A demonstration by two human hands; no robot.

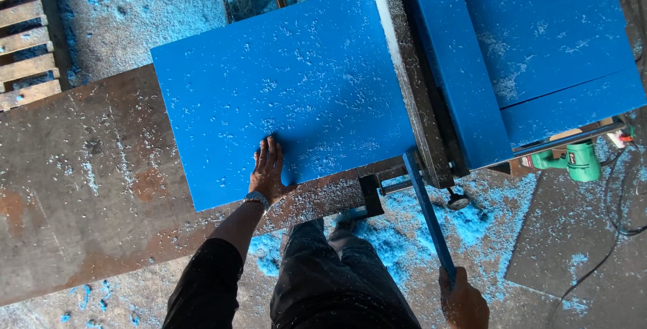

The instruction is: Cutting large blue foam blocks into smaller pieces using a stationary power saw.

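Observation:
A large blue plastic sheet lies flat on a rusty metal table, dusted with pale shavings. My left hand rests palm down on the sheet's near edge, fingers spread, a watch on the wrist. My right hand, low at the frame's bottom right, grips the end of a long blue metal lever that runs up to the machine's edge.
More blue slabs are stacked on the right beyond the machine's rail. A green power tool lies beside them with cables on the floor. Blue shavings cover the ground around my legs. Wooden slats sit at far left.

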